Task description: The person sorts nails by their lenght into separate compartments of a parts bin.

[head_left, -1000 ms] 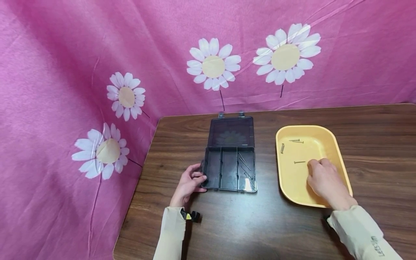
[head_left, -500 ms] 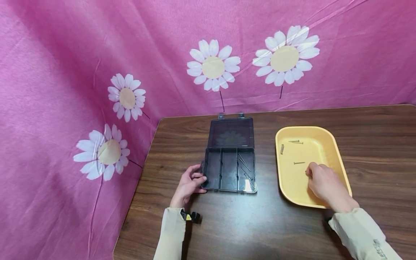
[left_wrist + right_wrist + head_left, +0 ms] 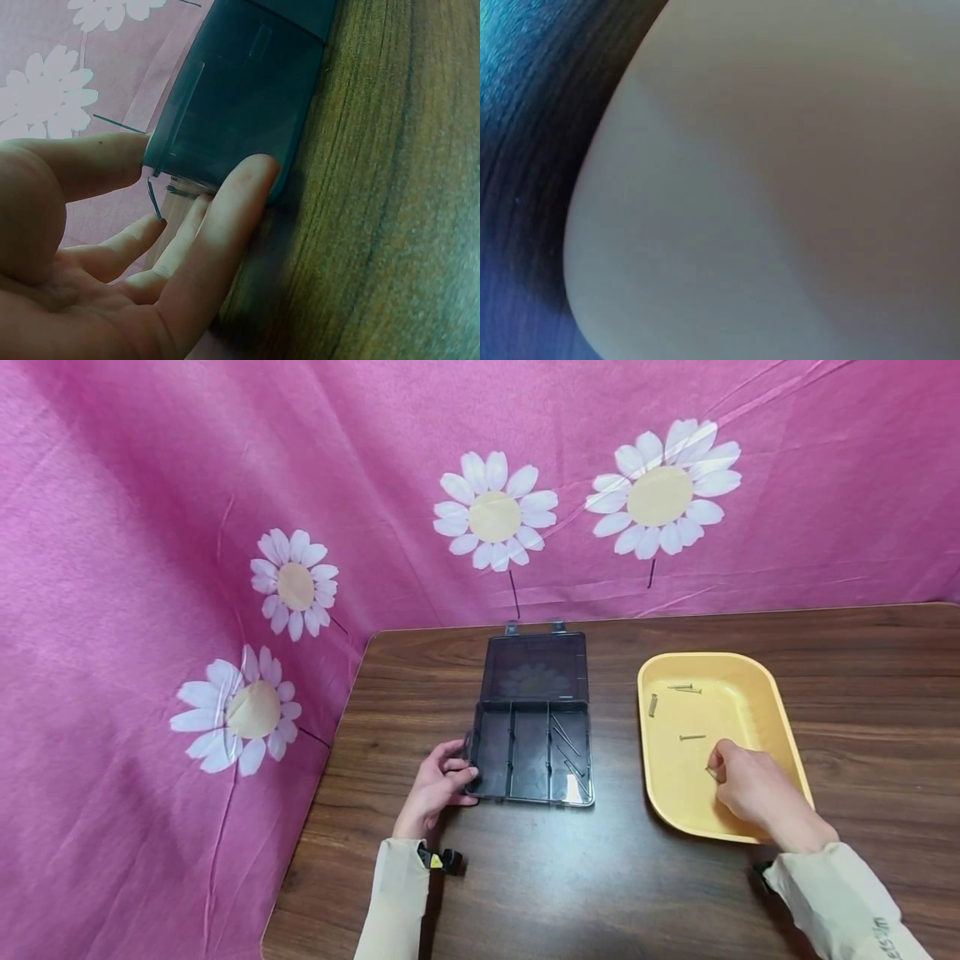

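A dark see-through compartment box (image 3: 530, 752) lies with its lid folded back on the table. Several nails (image 3: 564, 735) are in its right compartment; the other two sections show bare. My left hand (image 3: 437, 783) grips the box's left side near the front corner; the left wrist view shows thumb and fingers around that end. Inside the yellow tray (image 3: 651, 777), my right hand (image 3: 757, 785) pinches a small thin piece, apparently a nail (image 3: 709, 771), mostly hidden by the fingers. A single nail (image 3: 692, 737) lies just beyond that hand.
More nails (image 3: 684, 688) lie toward the tray's far end, with a small bunch (image 3: 652, 706) by its left wall. A wooden table (image 3: 600, 893) bears everything; a pink flowered cloth (image 3: 375, 485) hangs behind. Blurred, pale surface fills most of the right wrist view.
My right hand has drawn slightly up and back within the tray, and a thin tip now shows at its fingertips. My left hand and the box have stayed put.
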A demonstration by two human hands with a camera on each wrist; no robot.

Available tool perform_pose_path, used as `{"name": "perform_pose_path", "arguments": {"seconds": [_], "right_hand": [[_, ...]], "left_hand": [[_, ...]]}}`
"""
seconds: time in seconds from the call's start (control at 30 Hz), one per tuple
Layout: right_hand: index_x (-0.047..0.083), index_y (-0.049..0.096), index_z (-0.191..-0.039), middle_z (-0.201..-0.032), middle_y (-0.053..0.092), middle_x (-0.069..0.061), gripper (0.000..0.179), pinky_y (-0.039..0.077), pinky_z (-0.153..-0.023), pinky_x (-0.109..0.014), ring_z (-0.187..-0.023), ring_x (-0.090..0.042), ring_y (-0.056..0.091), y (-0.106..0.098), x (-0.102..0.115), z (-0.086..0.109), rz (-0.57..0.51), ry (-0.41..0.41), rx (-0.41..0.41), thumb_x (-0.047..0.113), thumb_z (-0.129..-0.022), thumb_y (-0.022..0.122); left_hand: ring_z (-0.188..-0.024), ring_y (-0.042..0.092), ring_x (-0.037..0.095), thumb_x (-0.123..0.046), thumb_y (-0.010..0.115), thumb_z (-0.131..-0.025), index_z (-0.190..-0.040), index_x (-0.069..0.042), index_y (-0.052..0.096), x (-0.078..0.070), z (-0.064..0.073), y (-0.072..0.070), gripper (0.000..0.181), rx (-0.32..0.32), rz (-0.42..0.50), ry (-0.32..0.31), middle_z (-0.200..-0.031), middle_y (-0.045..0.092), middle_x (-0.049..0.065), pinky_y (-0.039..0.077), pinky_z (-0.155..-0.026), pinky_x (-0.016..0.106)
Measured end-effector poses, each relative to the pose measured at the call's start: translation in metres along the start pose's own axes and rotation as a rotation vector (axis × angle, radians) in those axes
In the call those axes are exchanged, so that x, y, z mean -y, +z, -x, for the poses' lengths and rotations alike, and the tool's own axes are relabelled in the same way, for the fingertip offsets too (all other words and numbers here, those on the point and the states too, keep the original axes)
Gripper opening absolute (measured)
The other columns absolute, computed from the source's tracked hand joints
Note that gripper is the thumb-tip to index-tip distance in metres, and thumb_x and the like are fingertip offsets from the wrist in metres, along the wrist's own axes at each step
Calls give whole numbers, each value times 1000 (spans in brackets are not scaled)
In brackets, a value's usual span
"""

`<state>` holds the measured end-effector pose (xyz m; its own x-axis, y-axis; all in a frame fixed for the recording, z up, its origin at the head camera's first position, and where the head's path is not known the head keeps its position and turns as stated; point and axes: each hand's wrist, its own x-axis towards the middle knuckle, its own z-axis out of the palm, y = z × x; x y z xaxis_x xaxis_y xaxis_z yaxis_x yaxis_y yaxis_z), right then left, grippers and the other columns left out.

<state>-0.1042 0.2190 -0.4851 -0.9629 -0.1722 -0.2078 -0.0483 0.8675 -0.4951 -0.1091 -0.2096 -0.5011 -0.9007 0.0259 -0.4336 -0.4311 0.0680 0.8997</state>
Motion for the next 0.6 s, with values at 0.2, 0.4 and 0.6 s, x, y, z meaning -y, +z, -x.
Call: {"name": "perform_pose_path", "arguments": {"seconds": [0.2,0.4,0.6], "right_hand": [[2,52,-86,-74,52,-7,18,35,-58,-28,-69,-26,49,-1,2,-1,-5,15,45,-4,-69,55],[6,50,-81,-71,50,-6,18,35,-56,-28,-66,-22,47,1,4,1,10,-22,36,-2,-65,53],[7,48,-81,-70,49,-6,18,33,-54,-28,-64,-21,46,5,4,1,20,-11,48,1,-65,56]], "left_hand": [[-81,63,17,4,64,-86,-140,-6,42,0,1,0,59,0,7,4,-103,56,12,61,-62,40],[-81,63,17,4,64,-86,-140,-6,41,0,1,0,59,-1,7,5,-103,56,13,61,-62,40],[-82,63,17,4,64,-86,-140,-5,41,0,1,0,60,-1,5,7,-103,57,13,61,-62,41]]}}
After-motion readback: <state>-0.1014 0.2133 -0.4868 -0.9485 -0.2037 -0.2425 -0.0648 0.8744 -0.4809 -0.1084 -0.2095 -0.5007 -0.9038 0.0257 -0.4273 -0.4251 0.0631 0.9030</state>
